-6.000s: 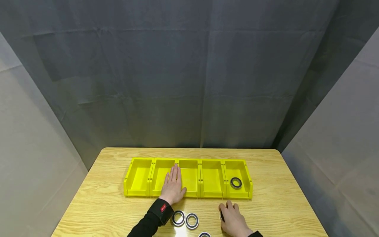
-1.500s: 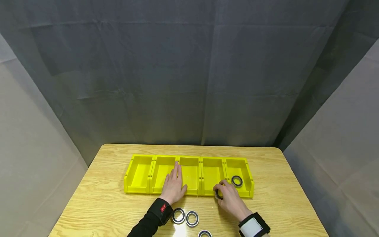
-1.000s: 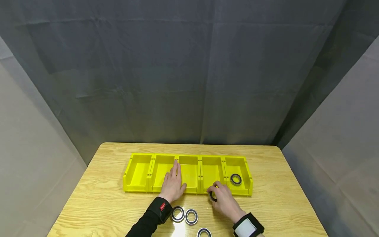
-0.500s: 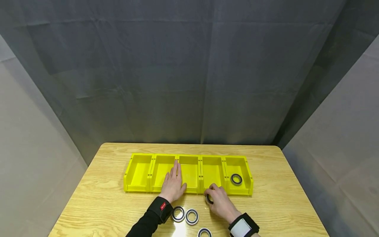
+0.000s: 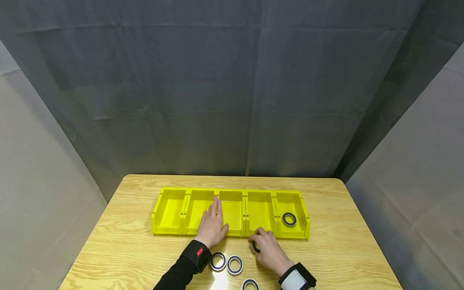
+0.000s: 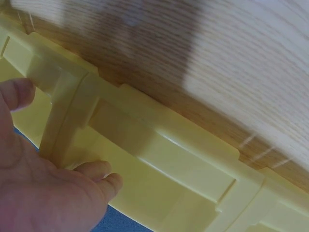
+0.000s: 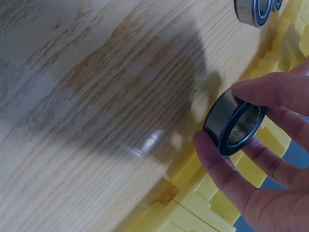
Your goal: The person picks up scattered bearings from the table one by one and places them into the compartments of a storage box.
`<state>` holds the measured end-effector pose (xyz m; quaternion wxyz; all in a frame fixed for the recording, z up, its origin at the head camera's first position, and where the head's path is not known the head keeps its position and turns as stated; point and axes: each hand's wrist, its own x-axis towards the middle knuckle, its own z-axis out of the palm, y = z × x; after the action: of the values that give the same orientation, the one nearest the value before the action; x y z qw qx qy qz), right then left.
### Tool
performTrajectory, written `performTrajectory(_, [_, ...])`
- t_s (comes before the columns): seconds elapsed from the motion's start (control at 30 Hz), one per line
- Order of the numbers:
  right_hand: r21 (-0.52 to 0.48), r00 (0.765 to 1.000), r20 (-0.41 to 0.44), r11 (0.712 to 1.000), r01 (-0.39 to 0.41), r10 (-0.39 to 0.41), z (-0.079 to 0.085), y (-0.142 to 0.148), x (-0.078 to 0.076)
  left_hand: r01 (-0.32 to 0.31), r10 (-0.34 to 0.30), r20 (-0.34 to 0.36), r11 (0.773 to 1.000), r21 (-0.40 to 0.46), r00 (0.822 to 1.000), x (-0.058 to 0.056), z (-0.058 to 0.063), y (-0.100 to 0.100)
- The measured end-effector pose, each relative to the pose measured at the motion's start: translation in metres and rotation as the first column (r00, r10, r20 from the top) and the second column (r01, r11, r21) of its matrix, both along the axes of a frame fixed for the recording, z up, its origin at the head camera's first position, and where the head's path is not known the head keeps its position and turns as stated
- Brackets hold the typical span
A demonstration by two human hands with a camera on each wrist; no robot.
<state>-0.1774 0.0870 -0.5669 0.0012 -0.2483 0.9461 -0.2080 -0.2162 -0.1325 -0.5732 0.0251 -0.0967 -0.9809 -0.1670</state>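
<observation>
My right hand [image 5: 271, 253] pinches a ball bearing [image 7: 220, 120] between thumb and fingers, tilted on edge. In the head view this bearing is partly covered by the fingers, just before the front edge of the fourth yellow bin [image 5: 259, 213] from the left. Straight-fingered, my left hand [image 5: 211, 230] lies over the divider between the second yellow bin [image 5: 197, 205] and the middle yellow bin [image 5: 232, 213]. The left wrist view shows its thumb spread over one bin and its fingers over another. Another bearing [image 5: 284, 221] lies flat inside the rightmost yellow bin [image 5: 290, 200].
Two bearings lie side by side on the wooden table [image 5: 119, 249], a left bearing [image 5: 212, 264] by the left wrist strap and a right bearing [image 5: 229, 266]. A third bearing [image 5: 244, 284] is cut off by the bottom of the view. A grey curtain [image 5: 203, 100] hangs behind.
My right hand has carried the bearing from the table up to the fourth bin's front, then left and slightly back towards me. My left hand has stayed on the bins.
</observation>
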Motion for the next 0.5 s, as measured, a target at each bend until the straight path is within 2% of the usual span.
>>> performTrajectory(0.27, [0.002,1.0,0.03,1.0,0.004,-0.004,0.0005,-0.0017,0.0,-0.005,0.005,0.007,1.0,-0.011,1.0,0.0001,0.001,0.0008])
performTrajectory(0.5, [-0.001,1.0,0.018,1.0,0.004,-0.004,-0.0013,-0.0016,0.0012,-0.008,0.008,0.012,1.0,-0.007,1.0,-0.0017,-0.0011,0.0006])
